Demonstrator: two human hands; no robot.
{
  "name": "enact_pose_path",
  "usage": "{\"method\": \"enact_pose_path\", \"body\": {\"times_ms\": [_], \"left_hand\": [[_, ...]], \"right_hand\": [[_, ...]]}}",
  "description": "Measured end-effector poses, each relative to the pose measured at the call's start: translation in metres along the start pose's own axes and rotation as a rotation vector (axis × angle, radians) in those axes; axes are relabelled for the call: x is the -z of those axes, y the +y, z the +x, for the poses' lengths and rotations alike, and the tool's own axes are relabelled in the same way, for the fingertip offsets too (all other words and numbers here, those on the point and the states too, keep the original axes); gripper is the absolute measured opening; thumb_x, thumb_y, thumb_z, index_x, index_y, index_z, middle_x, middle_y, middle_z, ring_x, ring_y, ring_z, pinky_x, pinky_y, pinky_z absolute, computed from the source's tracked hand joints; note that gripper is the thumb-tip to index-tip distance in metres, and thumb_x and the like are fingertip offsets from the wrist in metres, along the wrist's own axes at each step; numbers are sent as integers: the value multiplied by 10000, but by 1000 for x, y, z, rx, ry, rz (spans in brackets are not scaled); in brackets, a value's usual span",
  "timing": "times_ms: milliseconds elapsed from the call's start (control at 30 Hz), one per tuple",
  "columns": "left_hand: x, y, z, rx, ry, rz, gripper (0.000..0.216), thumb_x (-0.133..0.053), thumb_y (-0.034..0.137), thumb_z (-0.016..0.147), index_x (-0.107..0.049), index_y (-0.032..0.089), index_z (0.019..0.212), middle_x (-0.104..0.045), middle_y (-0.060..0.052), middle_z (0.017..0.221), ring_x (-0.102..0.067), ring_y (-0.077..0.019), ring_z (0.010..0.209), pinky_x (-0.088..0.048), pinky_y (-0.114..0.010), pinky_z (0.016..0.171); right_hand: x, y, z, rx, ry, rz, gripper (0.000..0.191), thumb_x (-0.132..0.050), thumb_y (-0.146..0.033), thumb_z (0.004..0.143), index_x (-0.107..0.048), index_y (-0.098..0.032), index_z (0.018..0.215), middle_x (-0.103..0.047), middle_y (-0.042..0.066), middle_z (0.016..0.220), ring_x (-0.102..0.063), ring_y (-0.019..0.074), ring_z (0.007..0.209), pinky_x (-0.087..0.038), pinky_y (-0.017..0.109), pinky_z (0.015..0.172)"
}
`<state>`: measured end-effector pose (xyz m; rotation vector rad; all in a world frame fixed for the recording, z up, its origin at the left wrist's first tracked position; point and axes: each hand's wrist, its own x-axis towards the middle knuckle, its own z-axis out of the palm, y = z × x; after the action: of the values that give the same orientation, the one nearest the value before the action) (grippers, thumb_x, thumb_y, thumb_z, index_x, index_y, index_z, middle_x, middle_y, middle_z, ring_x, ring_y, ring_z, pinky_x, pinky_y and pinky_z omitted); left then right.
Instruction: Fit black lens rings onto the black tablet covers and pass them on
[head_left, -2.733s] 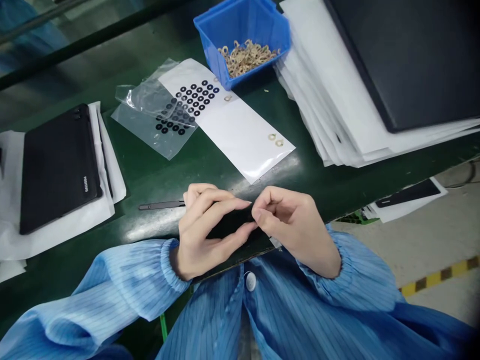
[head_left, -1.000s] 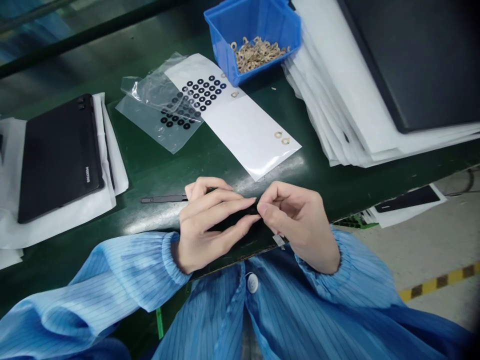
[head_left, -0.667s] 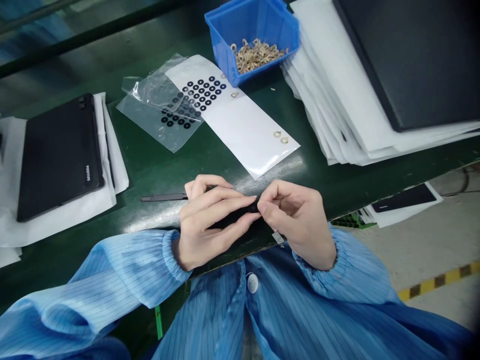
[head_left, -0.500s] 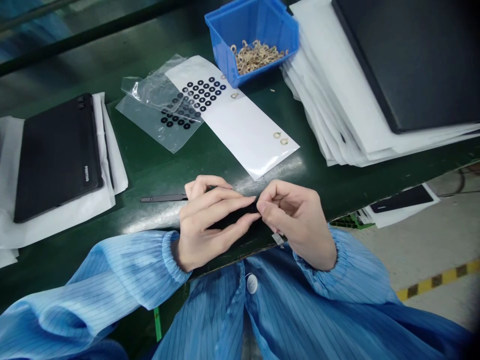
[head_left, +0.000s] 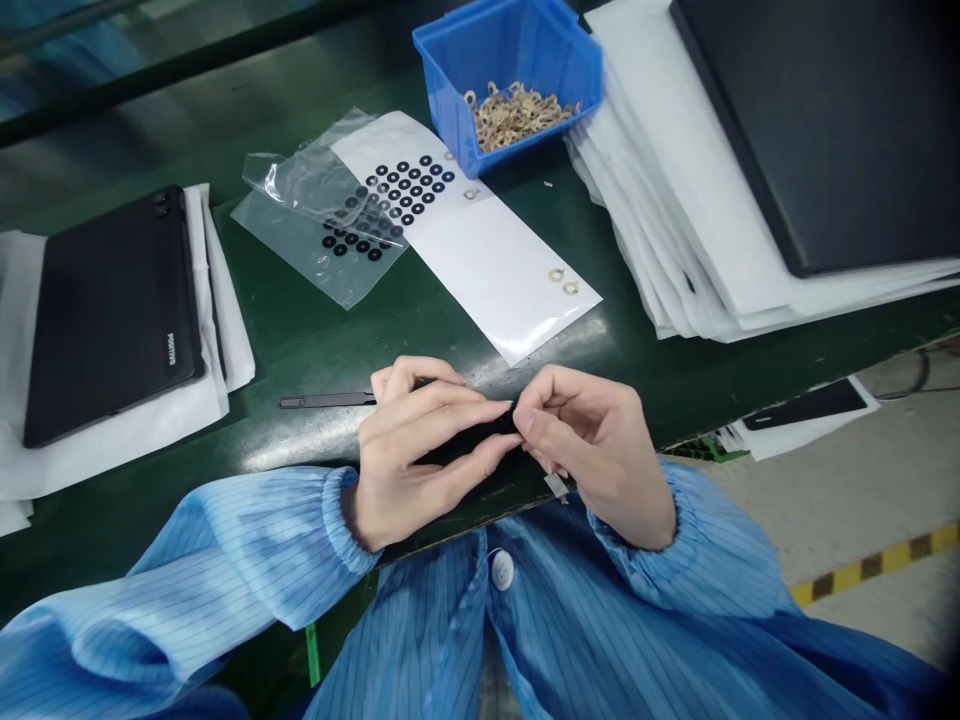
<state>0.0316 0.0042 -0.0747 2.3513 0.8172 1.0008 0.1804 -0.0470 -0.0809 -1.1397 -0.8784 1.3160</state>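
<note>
My left hand (head_left: 416,445) is closed around a long thin black strip (head_left: 326,400), whose free end sticks out to the left over the green table (head_left: 337,330). My right hand (head_left: 596,445) meets it fingertip to fingertip, pinching at the strip's right end; what it pinches is too small to make out. Both hands rest at the table's near edge. A white backing sheet (head_left: 487,270) lies just beyond them, with black ring stickers (head_left: 405,190) at its far end and two small gold rings (head_left: 562,281) near its right corner.
A blue bin (head_left: 506,70) of gold rings stands at the back. A clear plastic bag (head_left: 315,225) overlaps the sheet's left end. A black tablet (head_left: 112,310) on white foam lies at the left. A foam stack (head_left: 675,200) with a black panel (head_left: 825,120) fills the right.
Both hands stay joined on the strip, with only slight finger shifts. The view has drifted a little.
</note>
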Motion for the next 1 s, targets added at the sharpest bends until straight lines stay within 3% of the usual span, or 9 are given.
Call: {"method": "enact_pose_path", "body": {"times_ms": [1000], "left_hand": [[0, 0, 0, 31, -16, -12, 121, -733, 205, 706, -687, 205, 818, -691, -5, 717, -567, -192, 829, -424, -380, 742]], "right_hand": [[1, 0, 1, -33, 2, 0, 149, -642, -95, 697, -541, -145, 599, -463, -79, 457, -376, 31, 403, -294, 165, 381]]}}
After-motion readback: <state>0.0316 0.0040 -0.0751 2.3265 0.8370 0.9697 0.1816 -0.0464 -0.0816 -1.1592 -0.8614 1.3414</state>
